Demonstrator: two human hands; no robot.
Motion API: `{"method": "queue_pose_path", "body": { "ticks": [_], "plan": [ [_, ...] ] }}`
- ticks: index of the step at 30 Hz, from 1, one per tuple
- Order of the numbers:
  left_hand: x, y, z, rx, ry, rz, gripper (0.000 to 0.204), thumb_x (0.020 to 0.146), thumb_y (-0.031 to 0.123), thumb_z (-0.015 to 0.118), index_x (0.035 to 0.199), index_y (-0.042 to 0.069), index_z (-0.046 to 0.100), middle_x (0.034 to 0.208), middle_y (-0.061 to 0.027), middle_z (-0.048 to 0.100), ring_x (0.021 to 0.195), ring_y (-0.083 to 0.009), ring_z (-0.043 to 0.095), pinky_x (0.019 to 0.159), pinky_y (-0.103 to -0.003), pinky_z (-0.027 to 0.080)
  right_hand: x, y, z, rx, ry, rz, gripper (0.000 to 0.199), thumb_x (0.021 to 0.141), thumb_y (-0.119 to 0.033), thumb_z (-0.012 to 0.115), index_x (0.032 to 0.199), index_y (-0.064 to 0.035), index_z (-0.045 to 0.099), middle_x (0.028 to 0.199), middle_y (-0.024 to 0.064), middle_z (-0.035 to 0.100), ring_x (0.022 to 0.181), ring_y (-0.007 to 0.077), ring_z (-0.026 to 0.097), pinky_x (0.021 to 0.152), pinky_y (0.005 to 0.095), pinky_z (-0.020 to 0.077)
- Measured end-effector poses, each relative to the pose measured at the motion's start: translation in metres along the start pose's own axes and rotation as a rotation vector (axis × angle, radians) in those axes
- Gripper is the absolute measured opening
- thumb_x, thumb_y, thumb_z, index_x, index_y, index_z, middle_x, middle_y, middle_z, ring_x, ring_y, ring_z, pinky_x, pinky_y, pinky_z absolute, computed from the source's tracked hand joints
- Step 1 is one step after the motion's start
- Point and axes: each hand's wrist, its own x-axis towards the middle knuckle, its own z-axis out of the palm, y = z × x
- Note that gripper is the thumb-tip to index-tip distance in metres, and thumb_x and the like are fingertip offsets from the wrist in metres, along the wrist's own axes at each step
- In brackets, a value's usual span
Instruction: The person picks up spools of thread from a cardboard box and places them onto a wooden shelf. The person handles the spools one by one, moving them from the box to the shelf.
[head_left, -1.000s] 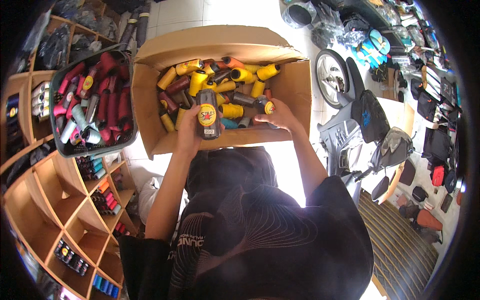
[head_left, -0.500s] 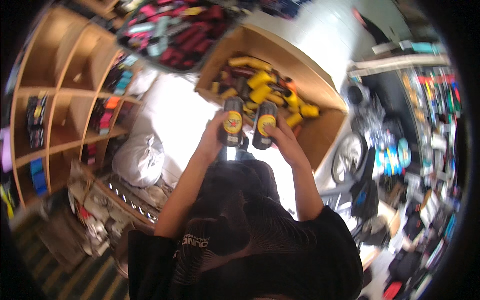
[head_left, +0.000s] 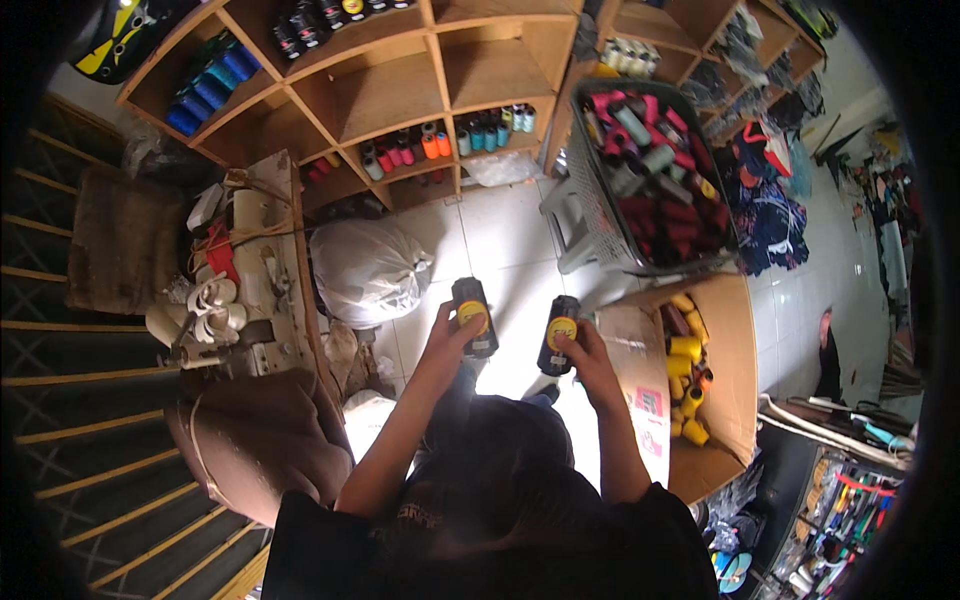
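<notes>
My left hand (head_left: 443, 338) is closed around a black thread spool (head_left: 468, 293) with a round yellow label, its thumb lying over the label. My right hand (head_left: 592, 360) grips a second black thread spool (head_left: 564, 306) with the same kind of label, gripping its right side. Both spools stand up from my hands, slightly tilted, with a gap between them. They are held in the air in front of my body, above the pale tiled floor (head_left: 430, 360).
A wooden cubby shelf (head_left: 365, 130) holds coloured thread spools ahead. To the right are a grey basket (head_left: 600, 215) of reddish spools on a stool and a cardboard box (head_left: 735, 350) with yellow ones. A white sack (head_left: 365, 270) and sewing machine (head_left: 255, 270) are at left.
The view has swung left, so the shelf now lies ahead and the cardboard box has shifted to the right. Both spools stay in my hands, now further apart and away from the box.
</notes>
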Motion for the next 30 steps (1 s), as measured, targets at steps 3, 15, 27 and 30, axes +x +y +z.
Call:
{"method": "queue_pose_path", "body": {
  "ticks": [3,15,27,30],
  "plan": [
    [0.03,0.025,-0.059,0.171,0.089,0.004,0.056,0.095,0.028,0.069,0.139,0.001,0.045,0.124,-0.0131,0.061,0.111,-0.0184,0.06,0.092,-0.031,0.051,0.045,-0.012,0.059,0.026,-0.025,-0.02,0.048,0.094,-0.021,0.071,0.129,0.0016,0.048,0.119,0.0119,0.063,0.109,0.0178,0.06,0.095,0.0329,0.0473],
    [0.206,0.236,-0.105,0.485,0.309,0.85,0.049,0.084,0.024,0.083,0.117,-0.007,0.063,0.1,-0.0098,0.07,0.088,-0.0131,0.064,0.078,-0.027,0.052,0.266,-0.139,0.181,0.079,-0.247,-0.545,0.046,0.089,-0.012,0.076,0.126,0.001,0.051,0.113,0.0117,0.065,0.104,0.0167,0.063,0.091,0.0321,0.0523],
    [0.421,0.407,-0.136,0.642,0.822,1.549,0.06,0.08,0.024,0.085,0.125,-0.006,0.059,0.109,-0.0214,0.071,0.09,-0.0289,0.07,0.08,-0.039,0.055,0.544,-0.319,0.317,-0.049,0.063,-1.289,0.061,0.08,-0.037,0.084,0.118,0.0064,0.063,0.103,0.019,0.073,0.094,0.0235,0.072,0.084,0.0352,0.0549],
    [0.46,0.399,-0.154,0.854,0.995,1.679,0.058,0.084,0.023,0.081,0.128,-0.007,0.058,0.109,-0.0246,0.067,0.101,-0.0377,0.065,0.088,-0.043,0.052,0.567,-0.316,0.344,-0.094,0.112,-1.317,0.06,0.077,-0.036,0.086,0.117,0.0046,0.065,0.105,0.0207,0.073,0.092,0.0276,0.073,0.085,0.0371,0.0552]
  ]
}}
